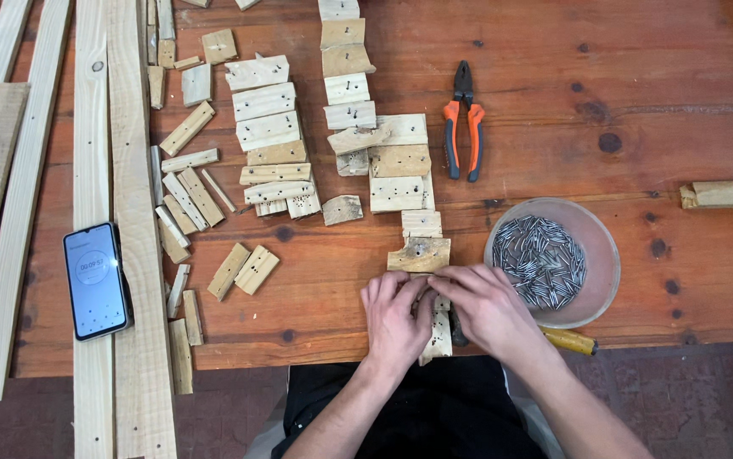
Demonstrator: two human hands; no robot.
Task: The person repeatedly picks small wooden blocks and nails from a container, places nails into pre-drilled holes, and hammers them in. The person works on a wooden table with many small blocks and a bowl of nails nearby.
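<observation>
My left hand [394,316] and my right hand [487,306] meet over a small pale wooden block [439,334] with several dark holes, near the front edge of the brown wooden table [638,110]. Fingers of both hands pinch at the block's top end; what is between the fingertips is hidden. Under my right hand lies a tool with a yellow handle [572,342], mostly covered. A clear bowl of small metal nails [551,260] stands just right of my right hand. Another holed block [420,253] lies just beyond my fingers.
Orange-handled pliers [463,121] lie at the back centre. Several cut wooden blocks [268,127] are spread across the left and middle. Long wooden slats [93,170] run along the left side, with a phone [96,280] on them. A wood strip [727,194] lies far right.
</observation>
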